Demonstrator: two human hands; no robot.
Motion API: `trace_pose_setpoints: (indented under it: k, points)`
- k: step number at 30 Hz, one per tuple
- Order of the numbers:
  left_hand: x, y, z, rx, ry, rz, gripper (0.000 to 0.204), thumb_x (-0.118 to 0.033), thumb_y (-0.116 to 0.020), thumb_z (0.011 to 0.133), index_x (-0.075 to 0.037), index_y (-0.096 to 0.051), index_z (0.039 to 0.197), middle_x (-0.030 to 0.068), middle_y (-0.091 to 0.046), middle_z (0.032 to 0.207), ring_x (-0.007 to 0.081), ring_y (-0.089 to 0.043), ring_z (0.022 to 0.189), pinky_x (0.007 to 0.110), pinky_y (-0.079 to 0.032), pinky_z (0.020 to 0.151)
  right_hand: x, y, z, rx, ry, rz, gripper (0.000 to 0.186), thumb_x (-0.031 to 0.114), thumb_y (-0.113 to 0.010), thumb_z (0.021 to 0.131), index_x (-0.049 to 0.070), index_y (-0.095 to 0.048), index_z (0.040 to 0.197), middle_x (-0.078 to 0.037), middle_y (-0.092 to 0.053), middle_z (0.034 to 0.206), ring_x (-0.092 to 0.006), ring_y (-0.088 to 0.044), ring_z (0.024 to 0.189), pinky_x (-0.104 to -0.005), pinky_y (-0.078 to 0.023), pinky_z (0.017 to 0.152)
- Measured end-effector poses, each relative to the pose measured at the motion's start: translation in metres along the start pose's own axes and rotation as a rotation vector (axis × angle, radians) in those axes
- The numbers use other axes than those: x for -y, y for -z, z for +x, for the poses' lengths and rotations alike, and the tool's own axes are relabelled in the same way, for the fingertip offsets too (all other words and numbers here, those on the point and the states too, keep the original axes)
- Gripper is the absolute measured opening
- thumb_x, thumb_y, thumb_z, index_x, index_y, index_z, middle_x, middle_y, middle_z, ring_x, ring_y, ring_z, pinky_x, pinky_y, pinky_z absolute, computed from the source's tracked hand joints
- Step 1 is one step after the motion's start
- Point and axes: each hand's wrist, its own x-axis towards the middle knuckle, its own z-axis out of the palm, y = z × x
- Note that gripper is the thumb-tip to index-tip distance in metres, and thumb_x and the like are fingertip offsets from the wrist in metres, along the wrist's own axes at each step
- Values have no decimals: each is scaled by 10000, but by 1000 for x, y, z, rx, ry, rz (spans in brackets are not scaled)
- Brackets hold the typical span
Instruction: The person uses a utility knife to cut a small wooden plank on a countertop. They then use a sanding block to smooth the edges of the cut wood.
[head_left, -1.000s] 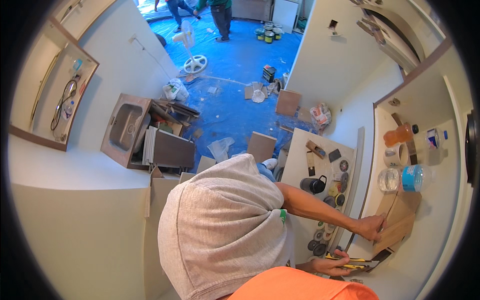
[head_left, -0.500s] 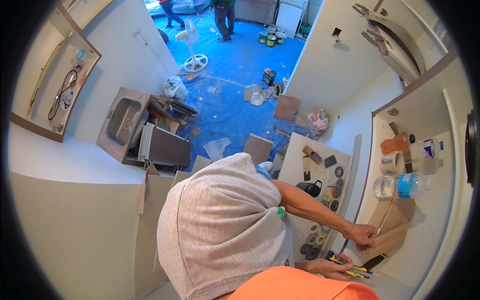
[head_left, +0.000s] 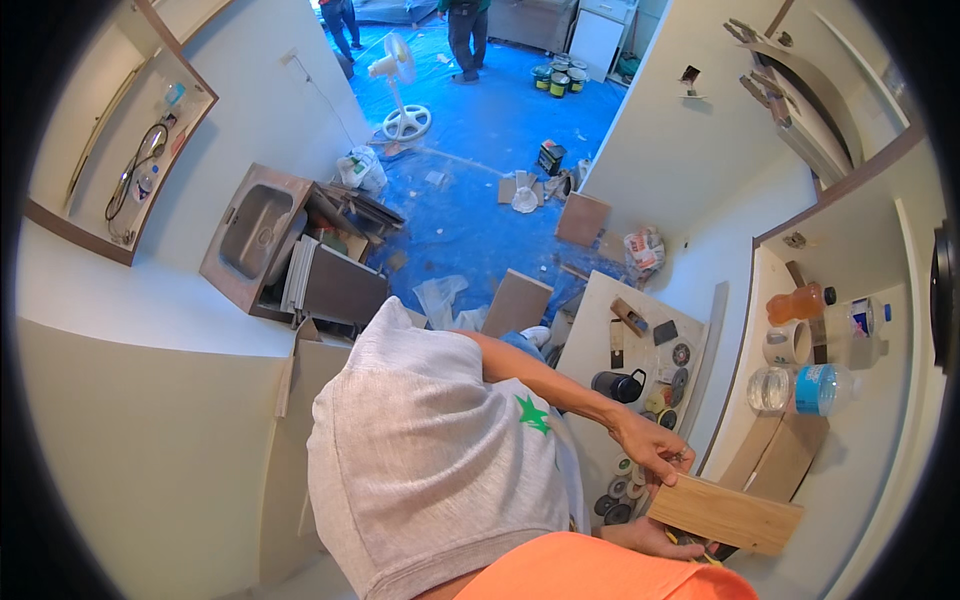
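Note:
My left hand (head_left: 648, 445) grips the end of a light wooden board (head_left: 728, 510), its fingers closed. Beneath that board, my right hand (head_left: 655, 540) is closed on a yellow-and-black hand tool (head_left: 682, 540), whose far part the board covers. Just beyond them, more thin wooden pieces (head_left: 760, 450) lie on the cabinet shelf beside water bottles (head_left: 815, 390), a white mug (head_left: 785, 345) and a bottle of orange drink (head_left: 795, 303). Left of the shelf, a pale board (head_left: 595, 330) bears a black jug (head_left: 615, 386), a wooden block tool (head_left: 630, 315) and several discs (head_left: 625, 490).
A loose steel sink unit (head_left: 250, 235) stacked with panels stands left. Blue sheeting (head_left: 460, 200) covers the floor, with loose boards (head_left: 515, 300), bags and a standing fan (head_left: 405, 120). Two people (head_left: 465, 40) are in the room beyond, among several paint cans (head_left: 558, 80).
My left hand has moved left and a little up, lifting a board off the shelf pieces. That board now covers part of the tool in my right hand.

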Motion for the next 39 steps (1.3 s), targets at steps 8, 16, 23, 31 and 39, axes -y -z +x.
trace_pose_setpoints:
  k: [8, 16, 23, 31, 39]
  points:
    - [-20, 11, -29, -11, -110, 244, 342, -309, -654, 1019, -9, -505, 1089, 1, -573, 949, 78, -561, 881, 261, -469, 746, 7, -50, -24, 32, -94, -191, 674, 361, -652, 963, -9, -409, 1472, -212, -517, 1397, -309, -593, 1197, -430, -528, 967]
    - [-22, 27, -43, 44, -5, 194, 563, -538, -537, 1021, -25, -514, 1251, 61, -580, 1136, 130, -562, 1083, 319, -479, 889, -1, -47, -30, 148, -203, -245, 678, 400, -615, 967, -75, -452, 1421, -227, -573, 1299, -321, -639, 1095, -434, -546, 929]
    - [-24, 30, -32, -256, -26, 70, 782, -709, -344, 1005, -37, -471, 1385, 89, -533, 1328, 186, -516, 1248, 368, -429, 1045, -12, -46, -46, 367, -439, -184, 715, 387, -622, 948, -44, -408, 1478, -233, -548, 1335, -332, -627, 1130, -433, -546, 930]
    - [-20, 35, -32, -388, -31, 21, 899, -783, -222, 982, -52, -437, 1459, 86, -501, 1410, 207, -486, 1301, 385, -389, 1115, -26, -58, -62, 466, -463, -149, 724, 384, -626, 945, -23, -393, 1496, -230, -537, 1352, -331, -620, 1146, -434, -543, 936]
    - [-15, 39, -31, -469, 21, -147, 961, -819, -220, 960, -43, -452, 1477, 123, -544, 1390, 186, -540, 1250, 341, -472, 1025, -31, -65, -71, 529, -488, -125, 734, 382, -630, 942, -2, -378, 1514, -228, -525, 1369, -331, -613, 1162, -434, -540, 942]
